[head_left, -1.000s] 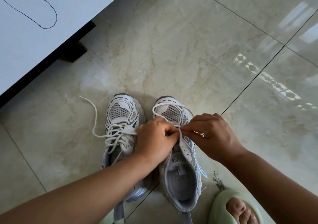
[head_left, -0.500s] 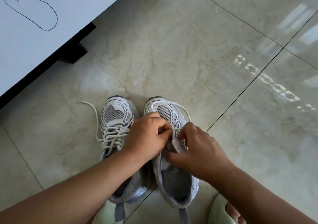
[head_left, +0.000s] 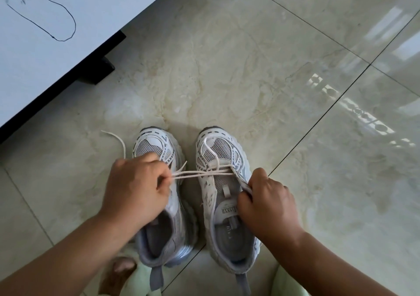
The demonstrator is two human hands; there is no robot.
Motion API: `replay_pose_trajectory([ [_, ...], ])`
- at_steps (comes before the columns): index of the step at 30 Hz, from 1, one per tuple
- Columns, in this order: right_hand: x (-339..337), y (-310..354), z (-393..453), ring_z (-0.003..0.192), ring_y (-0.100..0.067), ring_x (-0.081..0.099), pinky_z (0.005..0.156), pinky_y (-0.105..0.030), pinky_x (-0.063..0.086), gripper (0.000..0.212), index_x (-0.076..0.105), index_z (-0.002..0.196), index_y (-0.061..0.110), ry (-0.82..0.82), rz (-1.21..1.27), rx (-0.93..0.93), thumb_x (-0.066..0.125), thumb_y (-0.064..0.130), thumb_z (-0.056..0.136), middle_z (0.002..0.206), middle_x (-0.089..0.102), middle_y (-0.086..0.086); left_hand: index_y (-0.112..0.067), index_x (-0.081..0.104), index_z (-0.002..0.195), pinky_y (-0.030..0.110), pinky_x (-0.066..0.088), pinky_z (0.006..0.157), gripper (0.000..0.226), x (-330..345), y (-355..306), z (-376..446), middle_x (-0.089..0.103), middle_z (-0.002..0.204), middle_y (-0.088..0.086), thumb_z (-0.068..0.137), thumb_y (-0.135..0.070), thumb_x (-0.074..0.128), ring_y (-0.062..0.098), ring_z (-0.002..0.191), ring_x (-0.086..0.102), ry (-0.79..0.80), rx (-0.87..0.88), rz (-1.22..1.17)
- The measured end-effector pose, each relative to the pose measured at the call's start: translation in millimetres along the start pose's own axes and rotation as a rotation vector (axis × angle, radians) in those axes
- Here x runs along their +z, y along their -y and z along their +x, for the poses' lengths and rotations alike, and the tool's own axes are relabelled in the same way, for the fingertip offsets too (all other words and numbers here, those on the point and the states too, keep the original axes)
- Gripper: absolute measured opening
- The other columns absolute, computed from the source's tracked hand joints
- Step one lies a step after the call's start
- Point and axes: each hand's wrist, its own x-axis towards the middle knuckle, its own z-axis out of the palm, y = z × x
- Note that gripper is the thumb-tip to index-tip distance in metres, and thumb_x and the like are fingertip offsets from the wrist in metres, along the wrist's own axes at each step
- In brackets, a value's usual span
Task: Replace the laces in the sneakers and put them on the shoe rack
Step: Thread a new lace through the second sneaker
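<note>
Two white and grey sneakers stand side by side on the tiled floor, toes pointing away from me. The left sneaker (head_left: 159, 145) is partly hidden under my left hand (head_left: 136, 188), which pinches two strands of the cream lace (head_left: 200, 173) drawn taut to the left from the right sneaker (head_left: 218, 195). That lace crosses the lowest eyelets and loops over the toe. My right hand (head_left: 266, 207) grips the right sneaker's right eyelet flap beside the tongue. A loose lace end (head_left: 118, 141) curls on the floor left of the left sneaker.
A white cabinet (head_left: 68, 45) with a black base and a drawn outline on its top stands at the upper left. Pale green slippers (head_left: 138, 282) and toes show at the bottom edge. Glossy marble tiles (head_left: 272, 68) spread ahead and to the right.
My left hand has pulled the lace strands out to the left, over the left sneaker. My right hand has shifted to the right sneaker's right flap.
</note>
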Motion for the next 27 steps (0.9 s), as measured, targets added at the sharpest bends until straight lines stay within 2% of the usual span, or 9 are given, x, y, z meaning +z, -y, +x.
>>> replay_pose_trajectory([
  [3, 0, 0, -1, 0.07, -0.028, 0.047, 0.06, -0.03, 0.03, 0.017, 0.031, 0.084, 0.017, 0.0, -0.017, -0.024, 0.041, 0.029, 0.089, 0.075, 0.05, -0.001, -0.024, 0.063, 0.058, 0.031, 0.042, 0.06, 0.005, -1, -5, 4, 0.053, 0.059, -0.008, 0.061, -0.027, 0.062, 0.021, 0.051, 0.058, -0.005, -0.032, 0.009],
  [6, -2, 3, -1, 0.086, -0.028, 0.057, 0.064, -0.031, 0.034, 0.021, 0.038, 0.091, 0.019, -0.033, -0.012, -0.009, 0.043, 0.039, 0.087, 0.092, 0.06, 0.001, -0.026, 0.069, 0.075, 0.03, 0.036, 0.067, 0.014, 3, -35, 11, 0.057, 0.071, -0.007, 0.071, -0.039, 0.068, 0.014, 0.065, 0.056, -0.083, 0.083, -0.055],
  [9, -3, 6, 2, 0.088, -0.028, 0.058, 0.068, -0.032, 0.038, 0.027, 0.043, 0.095, 0.019, -0.07, 0.027, -0.008, 0.043, 0.045, 0.088, 0.093, 0.06, 0.002, -0.022, 0.071, 0.081, 0.03, 0.028, 0.069, 0.021, 16, -60, 19, 0.053, 0.077, -0.004, 0.069, -0.039, 0.074, 0.017, 0.073, 0.053, -0.116, 0.224, -0.049],
  [12, -1, 6, 7, 0.082, -0.03, 0.058, 0.065, -0.032, 0.038, 0.022, 0.049, 0.089, 0.017, -0.116, 0.019, -0.054, 0.047, 0.039, 0.089, 0.088, 0.061, -0.001, -0.021, 0.069, 0.067, 0.033, 0.023, 0.069, 0.017, 28, -70, 26, 0.051, 0.075, -0.004, 0.061, -0.035, 0.077, 0.021, 0.077, 0.051, -0.066, 0.252, 0.058],
  [14, 2, 4, 10, 0.072, -0.033, 0.056, 0.058, -0.032, 0.036, 0.02, 0.052, 0.078, 0.014, -0.148, 0.046, -0.078, 0.055, 0.032, 0.085, 0.076, 0.06, -0.004, -0.024, 0.067, 0.06, 0.032, 0.02, 0.07, 0.019, 32, -70, 31, 0.051, 0.073, -0.007, 0.057, -0.038, 0.08, 0.021, 0.078, 0.051, -0.002, 0.216, 0.085],
  [16, 7, 0, 11, 0.059, -0.035, 0.053, 0.051, -0.03, 0.031, 0.021, 0.052, 0.066, 0.011, -0.166, 0.071, -0.084, 0.062, 0.025, 0.078, 0.062, 0.057, -0.005, -0.026, 0.067, 0.057, 0.03, 0.015, 0.068, 0.019, 36, -69, 32, 0.051, 0.071, -0.009, 0.055, -0.039, 0.082, 0.021, 0.075, 0.053, 0.017, 0.178, 0.025],
  [19, 11, -4, 11, 0.045, -0.035, 0.049, 0.045, -0.028, 0.032, 0.025, 0.049, 0.059, 0.01, -0.224, 0.071, -0.082, 0.067, 0.022, 0.071, 0.051, 0.054, -0.005, -0.026, 0.065, 0.057, 0.026, 0.009, 0.07, 0.015, 34, -66, 30, 0.051, 0.072, -0.012, 0.06, -0.038, 0.073, 0.019, 0.077, 0.051, -0.047, 0.137, -0.07],
  [23, 12, -8, 13, 0.052, -0.036, 0.05, 0.05, -0.03, 0.033, 0.022, 0.049, 0.062, 0.009, -0.229, 0.122, -0.064, 0.063, 0.018, 0.077, 0.056, 0.054, -0.007, -0.024, 0.061, 0.058, 0.028, 0.011, 0.075, 0.011, 18, -49, 22, 0.051, 0.078, -0.009, 0.063, -0.028, 0.07, 0.016, 0.084, 0.041, -0.143, 0.15, 0.037],
  [27, 12, -12, 11, 0.052, -0.031, 0.048, 0.05, -0.028, 0.03, 0.023, 0.046, 0.063, 0.011, -0.252, 0.167, -0.053, 0.062, 0.017, 0.078, 0.055, 0.047, -0.001, -0.026, 0.058, 0.058, 0.034, 0.019, 0.076, 0.014, 7, -13, 4, 0.054, 0.081, -0.008, 0.067, -0.036, 0.055, 0.02, 0.085, 0.043, -0.136, 0.04, 0.146],
])
